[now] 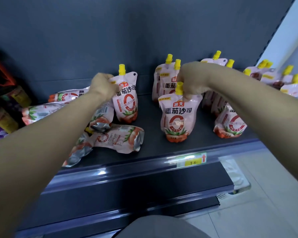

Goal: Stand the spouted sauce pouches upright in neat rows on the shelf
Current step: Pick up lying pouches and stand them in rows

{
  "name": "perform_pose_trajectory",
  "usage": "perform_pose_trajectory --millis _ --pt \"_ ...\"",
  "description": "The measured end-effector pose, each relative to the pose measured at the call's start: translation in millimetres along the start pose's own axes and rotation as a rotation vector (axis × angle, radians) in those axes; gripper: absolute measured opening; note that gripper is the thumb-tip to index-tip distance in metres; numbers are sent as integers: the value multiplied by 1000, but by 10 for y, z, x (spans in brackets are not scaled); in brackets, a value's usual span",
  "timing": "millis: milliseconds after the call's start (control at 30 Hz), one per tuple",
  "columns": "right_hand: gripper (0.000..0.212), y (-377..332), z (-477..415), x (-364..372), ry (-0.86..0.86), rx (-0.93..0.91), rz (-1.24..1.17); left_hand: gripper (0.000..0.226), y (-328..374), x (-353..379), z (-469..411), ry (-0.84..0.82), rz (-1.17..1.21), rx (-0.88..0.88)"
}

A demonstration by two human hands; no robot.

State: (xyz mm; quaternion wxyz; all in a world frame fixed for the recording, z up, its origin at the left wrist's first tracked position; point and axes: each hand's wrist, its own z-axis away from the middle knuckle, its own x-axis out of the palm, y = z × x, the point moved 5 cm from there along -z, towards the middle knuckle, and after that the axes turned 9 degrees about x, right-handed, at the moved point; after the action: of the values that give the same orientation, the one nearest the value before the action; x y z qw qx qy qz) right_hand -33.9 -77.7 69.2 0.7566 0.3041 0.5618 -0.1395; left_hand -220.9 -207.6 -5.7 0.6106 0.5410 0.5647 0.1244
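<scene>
My left hand (pixel 102 86) grips the top left corner of an upright pink tomato sauce pouch (pixel 126 102) with a yellow spout, standing mid-shelf. My right hand (pixel 191 79) pinches the top right corner of another upright pouch (pixel 178 119), nearer the shelf's front. Behind it stand two upright pouches (pixel 167 83). More upright pouches (pixel 229 122) stand under and beyond my right forearm, reaching to the far right (pixel 272 76). Several pouches lie flat on the left (pixel 117 138), partly hidden by my left forearm.
The dark shelf (pixel 150 148) has a front rail carrying a yellow price tag (pixel 193 161). Dark and orange packets (pixel 5 107) crowd the far left. A grey back panel rises behind. A lower shelf edge and pale floor tiles lie below right.
</scene>
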Motion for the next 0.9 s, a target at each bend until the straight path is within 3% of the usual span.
perform_pose_trajectory --millis 100,300,700,900 --pt "55 125 7 39 -28 18 -36 8 -9 3 -16 -16 -15 -1" --pt "33 216 58 28 -23 -15 -89 8 -19 3 -18 -18 -14 -10" --pt "46 207 68 51 -35 -17 -131 17 1 3 17 15 -11 -16" --pt "47 172 185 11 -68 -72 -148 10 17 -25 8 31 -28 0"
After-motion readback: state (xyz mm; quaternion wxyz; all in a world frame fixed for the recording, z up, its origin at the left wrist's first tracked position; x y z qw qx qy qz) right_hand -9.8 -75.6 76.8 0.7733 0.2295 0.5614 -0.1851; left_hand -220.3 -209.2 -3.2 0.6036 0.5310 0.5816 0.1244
